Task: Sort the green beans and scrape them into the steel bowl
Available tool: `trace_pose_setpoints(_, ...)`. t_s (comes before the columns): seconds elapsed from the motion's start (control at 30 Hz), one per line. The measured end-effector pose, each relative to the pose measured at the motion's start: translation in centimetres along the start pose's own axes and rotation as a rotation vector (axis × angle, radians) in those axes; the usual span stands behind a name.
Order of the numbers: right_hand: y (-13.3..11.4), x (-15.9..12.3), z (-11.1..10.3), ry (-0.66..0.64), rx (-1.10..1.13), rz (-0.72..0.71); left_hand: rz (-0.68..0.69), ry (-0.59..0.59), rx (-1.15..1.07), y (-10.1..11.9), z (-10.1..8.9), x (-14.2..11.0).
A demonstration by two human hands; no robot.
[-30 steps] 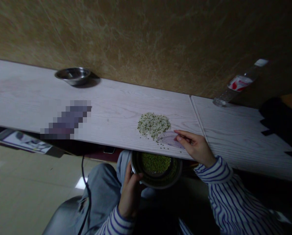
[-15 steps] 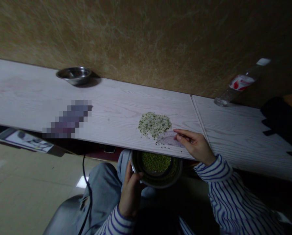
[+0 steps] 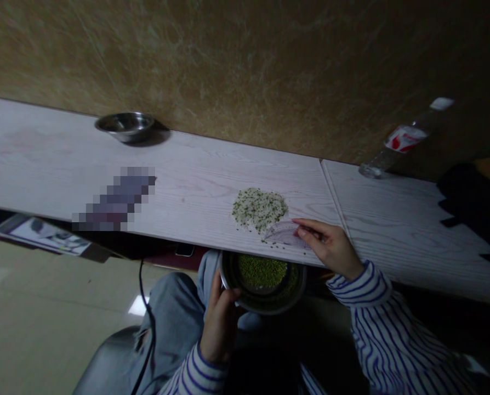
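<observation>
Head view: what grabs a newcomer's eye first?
The pile of mixed white and green grains on the pale tabletop stands out first, with a clear protractor at its near edge in the right hand. Below the tabletop's edge, the left hand holds a metal bowl of green beans.

Dim overall, lower right near-black. Metal bowl throws soft shadow rightward along table; light seemingly from left. Small white glare on floor. Bottle label soft, unreadable. Blocky pixelation masks patch at left.
</observation>
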State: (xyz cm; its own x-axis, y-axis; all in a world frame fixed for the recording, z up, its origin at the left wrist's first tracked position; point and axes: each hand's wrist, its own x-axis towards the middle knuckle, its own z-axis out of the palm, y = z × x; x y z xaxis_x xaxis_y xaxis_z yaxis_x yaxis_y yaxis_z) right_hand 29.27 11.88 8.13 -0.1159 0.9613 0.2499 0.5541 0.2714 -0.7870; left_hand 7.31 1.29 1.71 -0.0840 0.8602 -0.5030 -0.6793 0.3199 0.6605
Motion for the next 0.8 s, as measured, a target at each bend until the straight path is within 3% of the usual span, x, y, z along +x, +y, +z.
trace_pose_setpoints(0.8, -1.5, -0.3, 0.7, -0.076, 0.018, -0.032, 0.003, -0.035, -0.016, -0.2, 0.2, -0.1)
